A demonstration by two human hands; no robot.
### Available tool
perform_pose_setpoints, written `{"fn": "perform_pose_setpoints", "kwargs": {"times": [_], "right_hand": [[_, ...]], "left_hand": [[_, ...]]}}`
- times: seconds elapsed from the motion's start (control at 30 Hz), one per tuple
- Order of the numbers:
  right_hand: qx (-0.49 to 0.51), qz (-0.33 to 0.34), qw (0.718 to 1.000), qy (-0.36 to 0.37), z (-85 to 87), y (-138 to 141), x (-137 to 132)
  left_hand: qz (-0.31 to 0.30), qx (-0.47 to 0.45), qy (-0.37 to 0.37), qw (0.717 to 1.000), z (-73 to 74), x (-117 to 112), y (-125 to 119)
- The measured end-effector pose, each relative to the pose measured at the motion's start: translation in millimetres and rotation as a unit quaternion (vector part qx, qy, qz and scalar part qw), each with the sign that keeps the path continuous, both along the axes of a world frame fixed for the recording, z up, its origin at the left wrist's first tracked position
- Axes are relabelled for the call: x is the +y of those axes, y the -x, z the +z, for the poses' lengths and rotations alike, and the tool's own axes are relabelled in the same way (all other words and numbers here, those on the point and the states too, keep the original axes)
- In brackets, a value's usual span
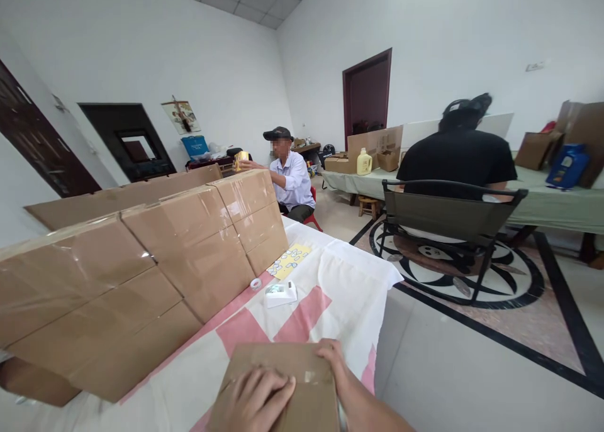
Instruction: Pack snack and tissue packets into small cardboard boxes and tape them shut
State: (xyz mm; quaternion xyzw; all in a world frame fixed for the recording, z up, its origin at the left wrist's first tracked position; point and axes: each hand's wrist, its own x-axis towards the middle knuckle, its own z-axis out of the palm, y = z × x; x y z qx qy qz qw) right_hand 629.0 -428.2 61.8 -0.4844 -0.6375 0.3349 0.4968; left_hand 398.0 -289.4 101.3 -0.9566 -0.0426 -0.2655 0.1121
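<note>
A small brown cardboard box [278, 388] with clear tape on its top lies at the near edge of the table. My left hand [252, 399] rests flat on its top, fingers stretched out and apart. My right hand [337, 363] is wrapped round the box's far right corner, fingers curled over the edge. Both hands touch only this box.
Stacked taped cardboard boxes [189, 243] fill the table's left side on a white and pink cloth [340, 275]. A white tape dispenser [280, 293], a tape roll [255, 283] and a yellow sheet [287, 260] lie behind. Two people sit beyond, one on a folding chair [448, 218] at a green table [542, 199].
</note>
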Motion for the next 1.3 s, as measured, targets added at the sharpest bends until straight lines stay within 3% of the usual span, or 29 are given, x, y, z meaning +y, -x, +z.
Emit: {"fn": "perform_pose_setpoints", "kwargs": {"times": [0.1,0.2,0.33,0.47,0.7,0.97,1.3], "right_hand": [[-0.002,-0.067,0.998,0.005,4.5,-16.8,-25.5],[-0.005,-0.123,0.992,-0.011,7.1,-31.7,-44.5],[-0.015,-0.196,0.98,-0.024,1.4,-55.5,-57.6],[-0.003,-0.251,0.967,-0.05,-9.2,-77.2,-49.9],[-0.03,-0.299,0.951,-0.067,-17.6,-94.3,-16.1],[0.007,-0.367,0.929,-0.045,-11.8,-96.7,-8.7],[-0.001,-0.455,0.89,-0.04,1.0,-108.8,2.4]], "left_hand": [[-0.06,-0.035,0.003,0.998,18.0,-11.9,-39.6],[-0.094,-0.069,0.035,0.993,25.8,-21.1,-75.5],[-0.136,-0.11,0.097,0.98,14.7,-19.7,-122.8],[-0.169,-0.097,0.149,0.969,3.8,-2.4,-159.8],[-0.182,-0.068,0.138,0.971,12.3,37.6,-188.1],[-0.201,-0.109,0.106,0.968,5.6,55.7,-219.6],[-0.233,-0.011,0.128,0.964,29.2,78.6,-252.4]]}}
